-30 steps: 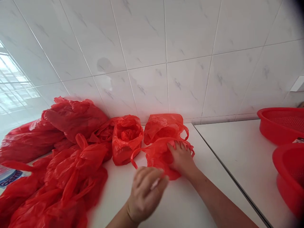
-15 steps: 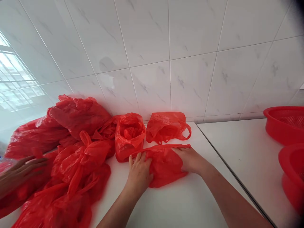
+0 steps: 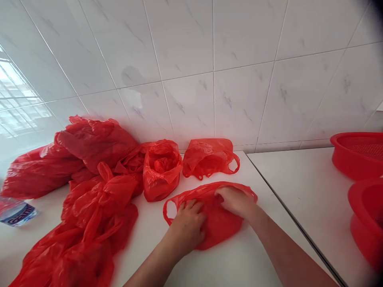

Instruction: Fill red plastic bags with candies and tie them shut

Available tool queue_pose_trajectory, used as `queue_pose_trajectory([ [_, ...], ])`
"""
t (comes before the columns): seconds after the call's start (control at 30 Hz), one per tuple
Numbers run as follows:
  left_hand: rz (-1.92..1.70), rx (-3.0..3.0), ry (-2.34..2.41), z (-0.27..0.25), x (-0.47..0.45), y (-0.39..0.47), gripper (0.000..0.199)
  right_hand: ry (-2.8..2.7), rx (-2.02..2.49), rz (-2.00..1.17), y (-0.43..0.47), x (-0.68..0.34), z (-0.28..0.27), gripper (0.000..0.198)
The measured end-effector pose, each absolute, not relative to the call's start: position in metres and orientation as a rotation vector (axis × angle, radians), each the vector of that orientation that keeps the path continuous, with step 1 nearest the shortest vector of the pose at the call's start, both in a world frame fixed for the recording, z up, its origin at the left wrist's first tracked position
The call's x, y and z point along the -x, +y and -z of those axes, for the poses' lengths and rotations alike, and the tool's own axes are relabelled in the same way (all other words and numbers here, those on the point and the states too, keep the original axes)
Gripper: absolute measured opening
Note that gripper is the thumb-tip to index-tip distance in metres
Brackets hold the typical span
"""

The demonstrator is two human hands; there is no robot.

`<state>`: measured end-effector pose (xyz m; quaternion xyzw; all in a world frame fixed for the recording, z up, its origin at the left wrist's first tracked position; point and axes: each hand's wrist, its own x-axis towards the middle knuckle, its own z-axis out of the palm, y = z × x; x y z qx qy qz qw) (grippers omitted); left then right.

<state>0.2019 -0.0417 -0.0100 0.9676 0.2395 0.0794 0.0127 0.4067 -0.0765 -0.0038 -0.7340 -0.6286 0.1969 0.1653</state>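
Lying on the white tabletop (image 3: 269, 235), the front red bag (image 3: 223, 225) was under both hands, approx. center. L hand (image 3: 190, 223): fingers apart, slightly bent, resting on the bag's L part; no firm grip shown. R hand (image 3: 236, 201): fingers curled at the upper R part; fingertips hidden, so pinch on film couldn't be confirmed.

Matl. looked like thin plastic film. Est. handling: v. light, limp, rather slippery, liable to tear under a sharp pull. Rec. hold pts.: handle loop (image 3: 165, 210) at L end, or rim gathered w/ several layers.

Adj. items: rear red bag (image 3: 208, 153) just behind; upright bag (image 3: 161, 187) to its L, w/ crumpled red plastic (image 3: 163, 164) inside; knotted bags (image 3: 89, 215) farther L; red baskets (image 3: 344, 163) well apart, far R.
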Motion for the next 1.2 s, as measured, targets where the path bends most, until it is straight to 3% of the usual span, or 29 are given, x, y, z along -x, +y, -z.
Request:
queue_pose_trajectory([
  [0.13, -0.184, -2.985, 0.877, 0.002, -0.198, -0.038, 0.007, -1.662, 2.186, -0.664, -0.077, -0.435, 0.009, 0.036],
  [0.37, -0.704, -3.014, 0.826, -0.001, -0.201, -0.039, 0.015, -1.669, 2.189, -0.748, -0.087, -0.436, -0.008, 0.045],
  [0.47, -0.792, -3.068, 0.769, 0.001, -0.200, -0.039, 0.022, -1.691, 2.174, -0.703, -0.090, -0.426, -0.016, 0.034],
  [0.57, -0.626, -3.136, 0.796, 0.010, -0.199, -0.036, 0.021, -1.761, 2.115, -0.702, -0.090, -0.416, -0.018, 0.014],
  [0.77, -0.517, -2.978, 1.185, 0.028, -0.194, -0.021, 0.020, -1.831, 2.062, -0.910, -0.087, -0.411, -0.014, 0.018],
  [0.87, -0.685, -2.889, 1.171, 0.027, -0.194, -0.017, 0.010, -1.831, 1.982, -0.978, -0.088, -0.417, -0.019, 0.006],
  [0.97, -0.967, -2.760, 1.189, 0.022, -0.195, -0.016, 0.008, -1.786, 1.876, -1.007, -0.087, -0.424, -0.020, 0.016],
  [1.07, -1.175, -2.581, 1.254, 0.021, -0.195, -0.013, 0.019, -1.568, 1.678, -1.184, -0.081, -0.434, -0.007, 0.031],
  [1.2, -1.093, -2.152, 1.193, 0.029, -0.194, -0.005, 0.048, -1.176, 1.493, -1.409, -0.075, -0.448, 0.021, 0.040],
])
